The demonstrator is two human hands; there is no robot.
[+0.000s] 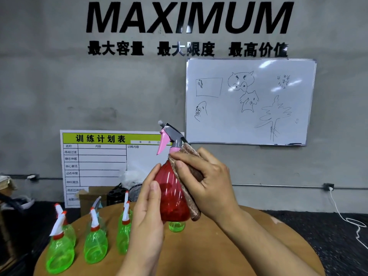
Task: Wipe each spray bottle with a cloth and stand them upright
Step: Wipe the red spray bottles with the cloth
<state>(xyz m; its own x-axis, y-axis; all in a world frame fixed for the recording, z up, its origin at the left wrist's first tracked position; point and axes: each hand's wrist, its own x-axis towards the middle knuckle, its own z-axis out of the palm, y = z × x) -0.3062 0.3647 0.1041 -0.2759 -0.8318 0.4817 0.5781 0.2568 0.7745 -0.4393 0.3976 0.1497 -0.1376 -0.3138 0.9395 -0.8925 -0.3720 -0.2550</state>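
Head view: at frame centre, above the desk [219, 253], the left hand [147, 206] steadies a red spray bottle [169, 196] with flat fingers so the right hand [207, 180], gripping a brown cloth [191, 204], can wipe its side

This looks like a gym or training studio with a plain, unfinished feel. The bare grey concrete wall [49, 76] carries big black lettering [190, 17] reading "MAXIMUM" above 3 Chinese slogans. A printed training-plan chart [95, 162] leans against the wall, and a whiteboard [251, 101] covered in doodles hangs beside it. Dark, speckled rubber-like flooring [328, 236] surrounds a round wooden table [219, 255].
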